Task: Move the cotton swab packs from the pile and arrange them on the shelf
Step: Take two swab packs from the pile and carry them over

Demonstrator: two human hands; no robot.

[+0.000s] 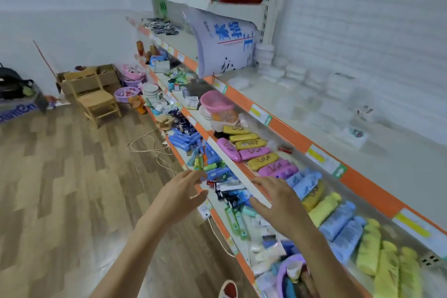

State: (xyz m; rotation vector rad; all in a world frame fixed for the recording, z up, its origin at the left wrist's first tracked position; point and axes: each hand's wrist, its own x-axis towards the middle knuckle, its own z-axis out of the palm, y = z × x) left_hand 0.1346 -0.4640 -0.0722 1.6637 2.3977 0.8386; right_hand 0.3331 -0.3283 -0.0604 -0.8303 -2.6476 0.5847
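Note:
A jumbled pile of small packs, dark and blue-white, lies on the lowest shelf between my two hands; the blur keeps me from telling which are cotton swab packs. My left hand hovers at the shelf's orange front edge, fingers straight and spread, holding nothing. My right hand reaches over the white edge of the shelf above, fingers spread and empty, its fingertips just right of the pile.
The middle shelf holds rows of pink, yellow and blue packs. A purple basin and white packets sit low on the bottom shelf. A wooden chair, boxes and a loose cord stand on the wood floor at left.

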